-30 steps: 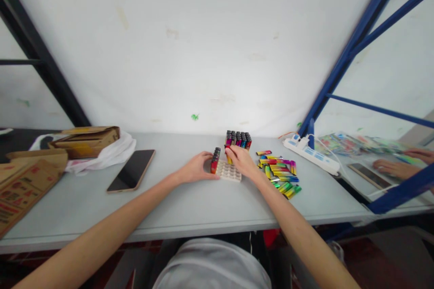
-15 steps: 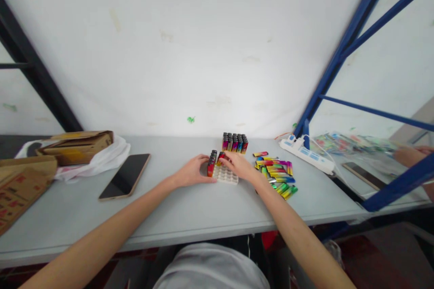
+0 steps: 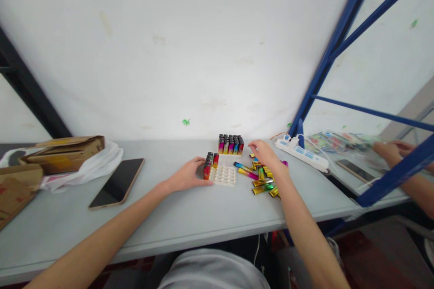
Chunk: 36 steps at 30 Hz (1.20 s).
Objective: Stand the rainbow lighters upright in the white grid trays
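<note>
A white tray with round holes [image 3: 224,176] lies on the table, several red-toned lighters [image 3: 207,169] upright along its left side. Around that left end curls my left hand [image 3: 190,174], its thumb at the front edge and fingers at the lighters. My right hand [image 3: 266,153] is over the heap of loose colourful lighters [image 3: 262,186]; its fingers look bent together, and whatever is between them is too small to make out. Behind the tray stands a block of upright lighters [image 3: 231,145] with black tops.
On the left are a dark phone [image 3: 117,184], a white plastic bag [image 3: 98,165] and cardboard boxes [image 3: 73,153]. A white power strip [image 3: 301,153] lies at the right beside a blue metal frame [image 3: 313,81]. Beyond it are another person's hands [image 3: 389,151] and a phone [image 3: 356,170].
My right hand has left the tray and moved right to the loose lighters. A red lighter now stands in the tray where it was. Some loose lighters have shifted left. The view has turned slightly.
</note>
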Available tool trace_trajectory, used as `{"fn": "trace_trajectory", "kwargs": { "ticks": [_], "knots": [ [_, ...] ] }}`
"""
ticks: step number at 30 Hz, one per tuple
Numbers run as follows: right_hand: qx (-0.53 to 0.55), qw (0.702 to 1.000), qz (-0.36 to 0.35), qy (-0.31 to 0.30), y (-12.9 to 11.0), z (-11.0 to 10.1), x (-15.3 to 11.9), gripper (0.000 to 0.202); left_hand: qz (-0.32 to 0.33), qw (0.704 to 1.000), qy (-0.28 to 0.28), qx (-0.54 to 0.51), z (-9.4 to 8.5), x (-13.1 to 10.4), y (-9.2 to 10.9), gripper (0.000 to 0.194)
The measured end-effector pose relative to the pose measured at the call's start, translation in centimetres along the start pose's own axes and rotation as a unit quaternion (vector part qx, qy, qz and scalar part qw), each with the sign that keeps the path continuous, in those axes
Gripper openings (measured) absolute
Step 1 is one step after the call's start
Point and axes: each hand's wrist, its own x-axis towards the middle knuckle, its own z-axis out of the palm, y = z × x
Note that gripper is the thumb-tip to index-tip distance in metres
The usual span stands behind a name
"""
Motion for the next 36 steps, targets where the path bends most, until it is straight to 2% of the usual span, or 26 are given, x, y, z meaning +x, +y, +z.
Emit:
{"fn": "trace_trajectory", "kwargs": {
  "ticks": [3, 6, 9, 13, 17, 19, 22, 25, 28, 30, 33, 36],
  "knots": [
    [-0.035, 0.996, 0.056, -0.058, 3.6, -0.7, 0.2, 0.029, 0.001, 1.0, -0.004, 0.004, 0.1, 0.0, -0.1, 0.07],
    [-0.001, 0.993, 0.033, -0.109, 5.3, -0.5, 0.3, 0.024, 0.002, 1.0, -0.003, 0.005, 0.2, 0.0, -0.3, 0.071],
    [0.03, 0.991, -0.006, -0.132, 5.8, -0.2, 0.3, 0.016, 0.001, 1.0, -0.005, 0.004, 0.3, 0.0, -0.3, 0.073],
    [0.062, 0.993, 0.0, -0.105, 6.3, -0.1, 0.2, 0.014, -0.001, 1.0, -0.002, 0.0, 0.2, 0.0, -0.2, 0.072],
    [0.132, 0.991, 0.003, -0.019, 6.0, -0.9, 0.1, 0.023, -0.001, 1.0, -0.004, -0.005, 0.2, 0.0, -0.2, 0.071],
    [0.216, 0.976, 0.006, 0.016, 5.2, -1.5, 0.2, 0.031, -0.001, 1.0, -0.001, -0.009, 0.2, 0.0, -0.3, 0.072],
    [0.355, 0.934, 0.01, 0.035, 3.0, -2.2, 0.2, 0.044, 0.0, 1.0, 0.001, -0.014, 0.3, 0.0, -0.4, 0.073],
    [0.487, 0.872, 0.03, 0.024, 0.1, -2.7, 0.1, 0.049, 0.002, 1.0, 0.003, -0.014, 0.3, 0.0, -0.5, 0.073],
    [0.58, 0.814, 0.047, -0.006, -2.7, -2.8, 0.1, 0.046, 0.002, 1.0, -0.001, -0.01, 0.3, 0.0, -0.4, 0.073],
    [0.582, 0.812, 0.048, -0.017, -4.3, -2.5, 0.3, 0.047, 0.005, 1.0, -0.003, -0.012, 0.3, 0.0, -0.4, 0.073],
    [0.537, 0.842, 0.044, -0.031, -6.3, -1.4, 0.5, 0.052, 0.008, 1.0, 0.0, -0.019, 0.3, 0.0, -0.3, 0.07],
    [0.506, 0.861, 0.029, -0.047, -7.7, 0.1, 0.4, 0.045, 0.006, 1.0, 0.0, -0.019, 0.3, 0.0, -0.3, 0.071]
  ]
}}
